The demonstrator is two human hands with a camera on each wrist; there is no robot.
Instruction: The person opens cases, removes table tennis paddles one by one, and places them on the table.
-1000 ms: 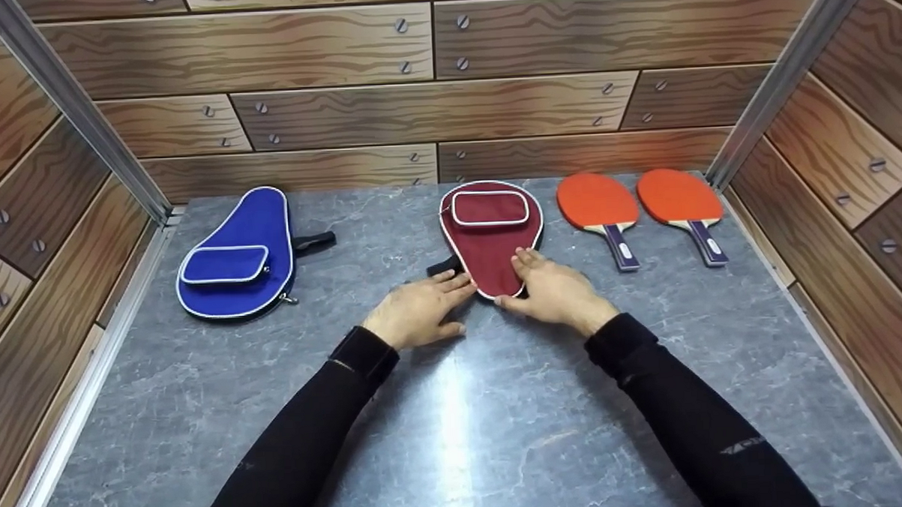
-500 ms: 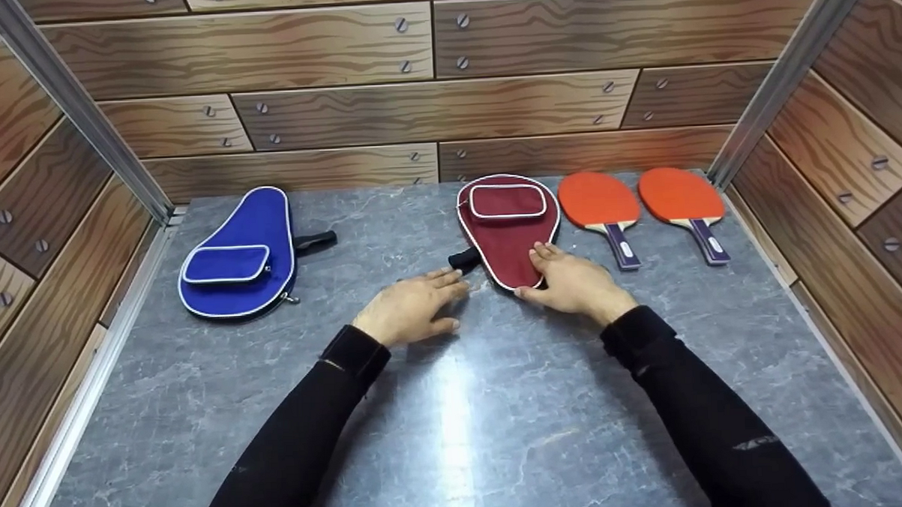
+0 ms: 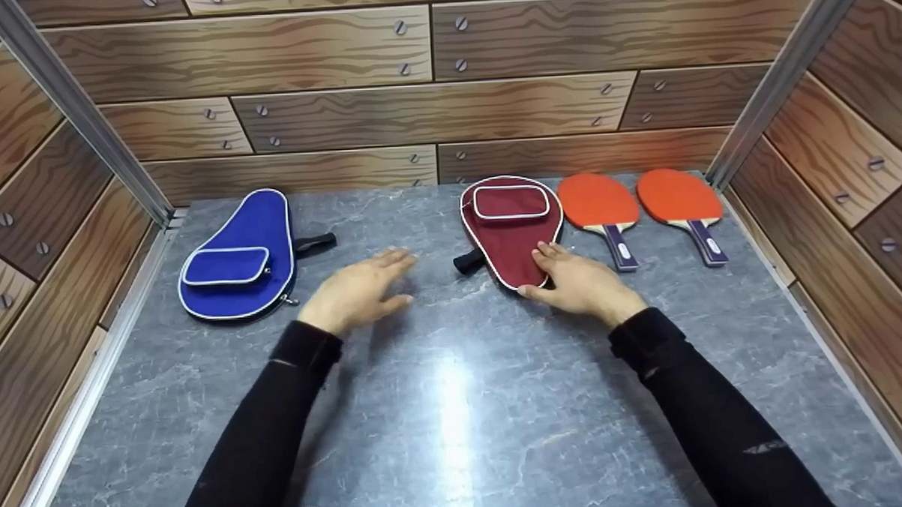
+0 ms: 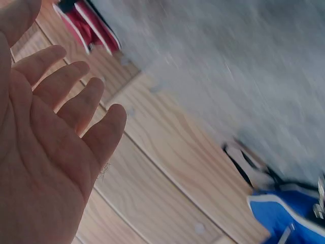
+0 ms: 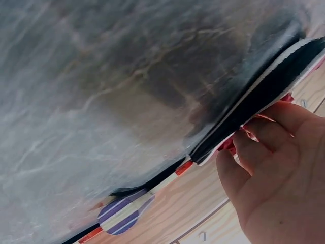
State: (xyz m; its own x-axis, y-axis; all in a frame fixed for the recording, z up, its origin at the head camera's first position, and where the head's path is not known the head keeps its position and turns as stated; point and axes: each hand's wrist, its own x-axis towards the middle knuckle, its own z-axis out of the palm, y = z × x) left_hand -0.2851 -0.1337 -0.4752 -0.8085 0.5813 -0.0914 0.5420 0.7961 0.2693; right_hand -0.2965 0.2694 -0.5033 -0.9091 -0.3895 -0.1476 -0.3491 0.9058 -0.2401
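A dark red table tennis paddle case (image 3: 507,240) with white piping and a small pocket lies on the grey table, its narrow end toward me. My right hand (image 3: 583,283) rests on that narrow end, fingers laid along its right edge and thumb at the tip. In the right wrist view the fingertips (image 5: 236,170) are at the case's side. My left hand (image 3: 362,290) is over the table between the two cases, fingers extended and holding nothing. In the left wrist view its palm (image 4: 45,168) faces the camera.
A blue paddle case (image 3: 237,257) with a black strap (image 3: 315,242) lies at the left. Two orange paddles (image 3: 598,199) lie side by side to the right of the red case, handles toward me. Wood-patterned walls (image 3: 341,115) enclose the table at the back and sides.
The red case has shifted right and slightly back under my right hand, now close beside the nearer paddle. My left hand has left the case and moved left.
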